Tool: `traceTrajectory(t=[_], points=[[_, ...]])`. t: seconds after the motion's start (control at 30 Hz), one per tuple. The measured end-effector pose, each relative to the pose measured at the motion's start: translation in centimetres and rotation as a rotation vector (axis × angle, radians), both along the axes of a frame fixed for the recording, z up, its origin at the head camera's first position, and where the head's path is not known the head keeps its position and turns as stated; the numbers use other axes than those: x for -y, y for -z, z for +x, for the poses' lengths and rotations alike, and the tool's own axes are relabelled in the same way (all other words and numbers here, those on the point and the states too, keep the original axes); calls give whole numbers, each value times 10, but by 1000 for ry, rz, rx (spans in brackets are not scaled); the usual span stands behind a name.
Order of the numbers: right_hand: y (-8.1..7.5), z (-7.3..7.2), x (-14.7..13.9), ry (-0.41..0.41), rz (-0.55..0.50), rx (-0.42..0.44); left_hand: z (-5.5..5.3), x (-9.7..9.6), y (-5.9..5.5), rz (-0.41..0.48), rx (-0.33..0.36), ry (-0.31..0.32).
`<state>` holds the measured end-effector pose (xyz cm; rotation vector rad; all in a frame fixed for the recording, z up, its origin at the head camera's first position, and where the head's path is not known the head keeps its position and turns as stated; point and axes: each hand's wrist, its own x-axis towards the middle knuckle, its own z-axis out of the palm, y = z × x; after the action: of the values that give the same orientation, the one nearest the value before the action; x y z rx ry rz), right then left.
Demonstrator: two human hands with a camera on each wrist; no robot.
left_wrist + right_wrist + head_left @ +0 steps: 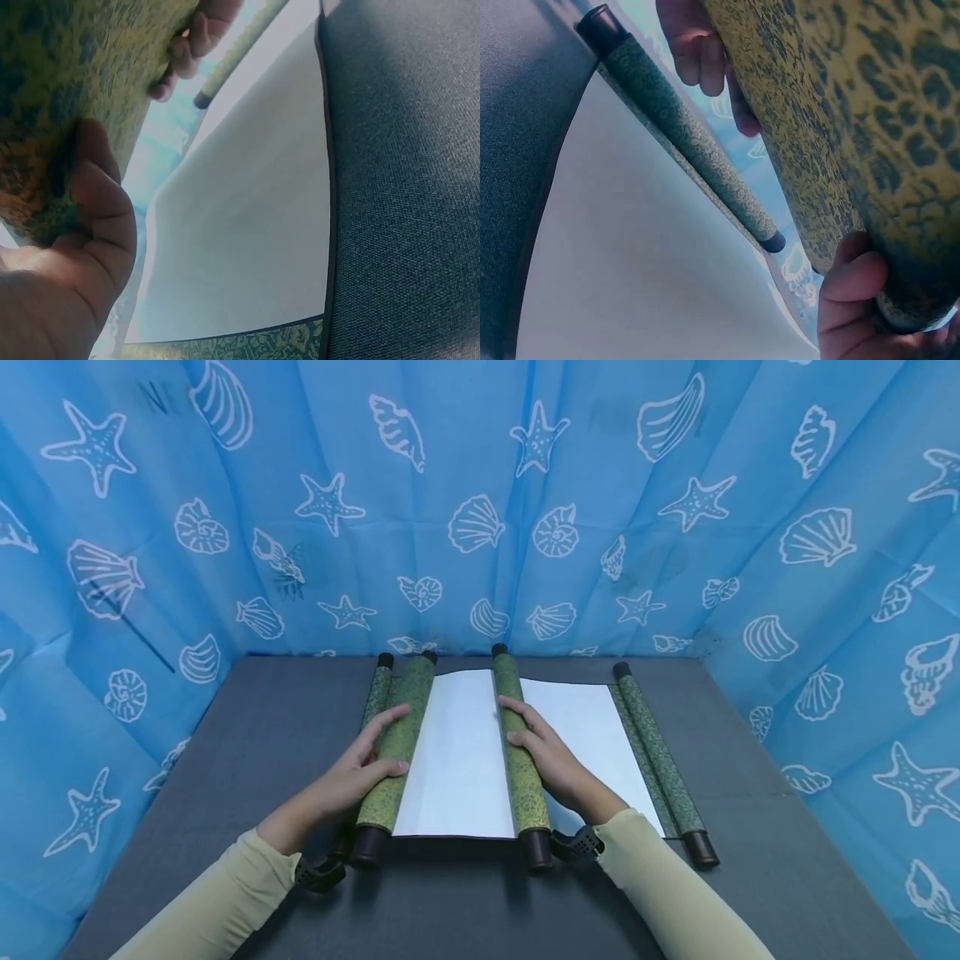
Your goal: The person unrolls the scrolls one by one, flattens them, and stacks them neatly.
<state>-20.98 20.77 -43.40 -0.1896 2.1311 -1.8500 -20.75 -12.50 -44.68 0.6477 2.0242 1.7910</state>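
Observation:
A scroll of white paper [465, 760] lies spread across the dark table, with green patterned rolls standing along it. My left hand [360, 768] grips the left yellow-green roll [411, 718], thumb on the near part and fingers farther up. My right hand [551, 752] holds a similar roll [528, 793] near the middle of the paper. In the left wrist view, the left thumb [101, 187] presses the patterned surface. The right thumb [851, 277] curls against its roll in the right wrist view, with the paper below.
A darker green roller [378, 689] lies beside the left roll, partly hidden by it. Another green roller [663, 760] with dark end caps lies at the paper's right end. A blue curtain [480, 527] with shells and starfish stands behind the grey table [750, 877].

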Motion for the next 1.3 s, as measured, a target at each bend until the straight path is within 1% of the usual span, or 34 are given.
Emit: traceTrajectory(t=[0.13, 0.2, 0.27, 0.5, 0.63, 0.7, 0.8, 0.87, 0.93, 1.03, 1.13, 1.3], points=[[2, 0, -2, 8, -24, 26, -1, 2, 1, 2, -37, -23], [2, 0, -2, 6, -40, 38, -1, 3, 2, -12, -45, -32], [3, -1, -3, 0, -41, 34, -1, 5, 2, -30, -47, -28], [3, 1, -6, -2, -33, 40, 1, 10, 4, -68, -2, -15], [3, 2, -6, -1, -24, 19, 2, 10, 5, -107, -49, -27], [4, 3, -7, 0, -12, 1, 3, 10, 6, -124, -108, -22], [6, 4, -8, -18, 6, -24, 4, 8, 7, -113, -158, -14], [7, 4, -9, -32, 13, -37, 4, 8, 6, -116, -173, -19], [7, 3, -11, -43, 17, -47, 4, 9, 4, -128, -159, -26], [7, 3, -14, -46, 22, -52, 6, 11, 2, -181, -129, -36], [7, 3, -16, -44, 36, -48, 8, 12, 0, -212, -109, -32], [7, 4, -18, -23, 53, -42, 8, 12, 0, -204, -107, -39]])
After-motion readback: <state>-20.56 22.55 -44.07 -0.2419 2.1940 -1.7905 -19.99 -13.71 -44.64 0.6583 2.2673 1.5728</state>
